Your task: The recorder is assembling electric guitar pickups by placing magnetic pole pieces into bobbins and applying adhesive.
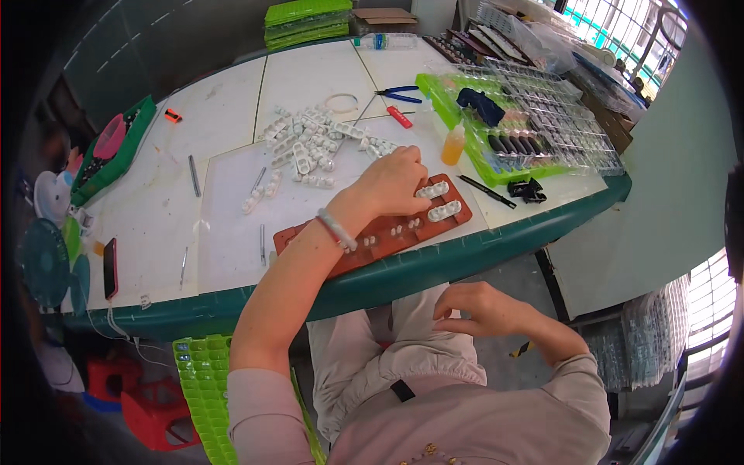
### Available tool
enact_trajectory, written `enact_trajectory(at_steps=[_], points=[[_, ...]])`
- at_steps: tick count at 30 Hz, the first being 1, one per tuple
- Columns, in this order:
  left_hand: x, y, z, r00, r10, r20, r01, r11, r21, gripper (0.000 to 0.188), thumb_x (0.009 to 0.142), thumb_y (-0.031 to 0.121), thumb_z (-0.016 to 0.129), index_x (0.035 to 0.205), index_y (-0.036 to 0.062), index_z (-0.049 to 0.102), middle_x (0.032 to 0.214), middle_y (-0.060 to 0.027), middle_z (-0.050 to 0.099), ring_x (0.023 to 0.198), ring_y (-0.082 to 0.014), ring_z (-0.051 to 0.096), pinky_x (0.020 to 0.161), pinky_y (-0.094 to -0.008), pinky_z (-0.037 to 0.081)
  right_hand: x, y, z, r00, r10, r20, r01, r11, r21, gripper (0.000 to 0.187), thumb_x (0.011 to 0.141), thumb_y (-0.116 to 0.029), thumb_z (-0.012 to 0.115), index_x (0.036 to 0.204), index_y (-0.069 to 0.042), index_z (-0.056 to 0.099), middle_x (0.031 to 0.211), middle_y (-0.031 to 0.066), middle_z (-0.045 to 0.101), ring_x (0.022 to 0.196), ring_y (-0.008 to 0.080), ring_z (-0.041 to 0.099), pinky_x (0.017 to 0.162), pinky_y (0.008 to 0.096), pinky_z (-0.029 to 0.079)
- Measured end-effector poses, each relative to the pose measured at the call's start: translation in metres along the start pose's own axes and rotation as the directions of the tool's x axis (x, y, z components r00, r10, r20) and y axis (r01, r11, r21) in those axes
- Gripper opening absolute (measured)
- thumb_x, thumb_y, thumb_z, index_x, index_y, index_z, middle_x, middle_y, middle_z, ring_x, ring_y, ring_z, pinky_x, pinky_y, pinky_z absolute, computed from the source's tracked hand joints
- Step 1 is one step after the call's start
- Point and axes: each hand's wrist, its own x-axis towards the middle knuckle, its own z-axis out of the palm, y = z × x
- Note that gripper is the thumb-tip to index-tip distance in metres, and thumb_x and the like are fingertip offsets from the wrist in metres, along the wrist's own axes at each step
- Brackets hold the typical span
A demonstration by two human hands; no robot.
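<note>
My left hand (391,186) reaches over a reddish-brown tray (459,222) near the table's front edge. Its thumb and fingers close around the left end of a white plastic part (435,190) in the tray. A similar white part (445,211) lies just in front of it, and small white pieces (397,230) sit in hollows farther left. My wrist and forearm cover part of the tray. Off the table, above my lap, my right hand (487,308) hangs with loosely bent fingers; a gap shows between thumb and forefinger, with nothing visible in it.
Beyond the tray lies a heap of white plastic parts (304,139). Blue-handled pliers (399,94), a red lighter-like object (399,117), an orange bottle (453,146) and a black pen-like tool (487,191) lie around. A green tray (488,155) fills the right; a phone (111,267) rests left.
</note>
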Motion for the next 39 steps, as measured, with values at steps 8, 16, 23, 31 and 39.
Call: enact_trajectory(at_steps=[8,16,23,31,39], points=[[0.073,0.003,0.023,0.867,-0.178,0.466,0.075,0.970,0.231,0.026,0.057,0.026,0.065,0.066,0.0019,0.062,0.072,-0.0177,0.059,0.069,-0.0311,0.058,0.063,-0.0364,0.047,-0.021,0.041,-0.068,0.961,-0.046,-0.272,-0.007,0.982,-0.190,0.017,0.068,-0.003,0.069,0.082,-0.002,0.059,0.082,0.0097,0.061,0.077,0.0263,0.059,0.067,0.0333,0.047],[0.054,-0.009,0.018,0.941,-0.228,0.248,0.228,0.973,0.031,0.030,0.055,0.027,0.066,0.069,0.0005,0.063,0.068,-0.0159,0.061,0.062,-0.0275,0.060,0.059,-0.0337,0.048,0.040,0.078,-0.109,0.955,-0.233,-0.183,0.131,0.886,-0.445,0.021,0.071,-0.007,0.063,0.089,-0.004,0.053,0.088,0.0108,0.056,0.084,0.0293,0.055,0.075,0.0361,0.045],[0.008,-0.012,-0.045,0.874,-0.484,0.039,0.404,0.681,-0.611,0.025,0.068,0.013,0.066,0.085,-0.0042,0.059,0.072,-0.0080,0.062,0.065,-0.0143,0.063,0.057,-0.0238,0.050,0.078,0.078,-0.108,0.955,-0.239,0.177,0.297,0.751,-0.590,0.034,0.067,-0.003,0.056,0.099,-0.002,0.046,0.088,0.0144,0.055,0.086,0.0320,0.054,0.077,0.0389,0.043],[-0.180,0.010,-0.112,0.722,-0.627,-0.293,0.267,0.643,-0.717,0.024,0.074,0.002,0.057,0.096,-0.0063,0.055,0.082,-0.0106,0.062,0.074,-0.0164,0.062,0.067,-0.0258,0.050,0.097,0.071,-0.115,0.976,0.048,0.214,0.067,0.863,-0.500,0.035,0.061,-0.001,0.059,0.093,-0.002,0.045,0.085,0.0153,0.056,0.084,0.0323,0.055,0.074,0.0365,0.044],[-0.452,0.095,-0.069,-0.038,-0.739,-0.673,0.270,0.641,-0.719,0.024,0.074,0.004,0.053,0.097,-0.0034,0.054,0.091,-0.0088,0.058,0.074,-0.0183,0.061,0.068,-0.0288,0.049,0.068,0.032,-0.081,0.929,-0.314,-0.193,0.185,0.850,-0.494,0.032,0.065,0.001,0.061,0.087,-0.003,0.038,0.093,0.0139,0.052,0.084,0.0222,0.053,0.079,0.0319,0.041]])
